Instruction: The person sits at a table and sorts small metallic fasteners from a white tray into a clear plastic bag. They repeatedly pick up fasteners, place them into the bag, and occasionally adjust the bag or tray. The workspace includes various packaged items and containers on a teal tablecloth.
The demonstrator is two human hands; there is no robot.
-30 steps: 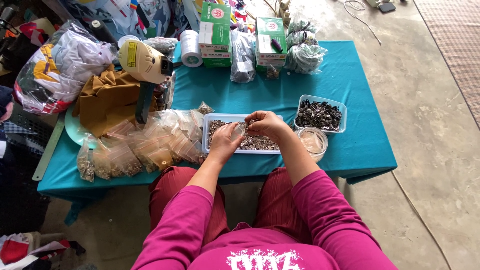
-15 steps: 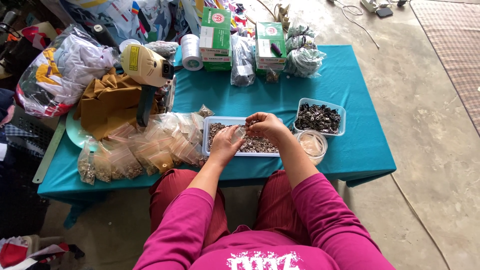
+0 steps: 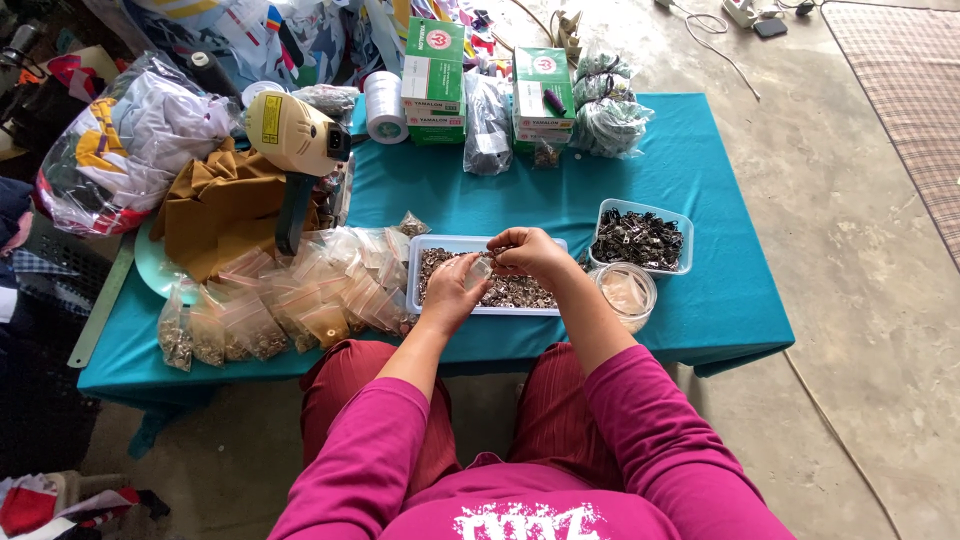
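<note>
Near the desk's (image 3: 700, 170) front edge, the left hand (image 3: 452, 292) holds a small clear bag (image 3: 481, 270) over the white tray (image 3: 420, 262) of metal pieces, so spills fall back. The right hand's (image 3: 530, 252) grip is pinched at the bag's mouth; its contents cannot be told. The square tub (image 3: 641, 239) beside holds darker pieces.

Glossy clear plastic bag (image 3: 480, 268) pinched between both hands, dull metal bits in the white plastic tray (image 3: 440, 246) beneath them, matt teal cloth (image 3: 700, 180) over the table, shiny clear plastic packets (image 3: 300, 295) left of the left hand (image 3: 452, 295)
</note>
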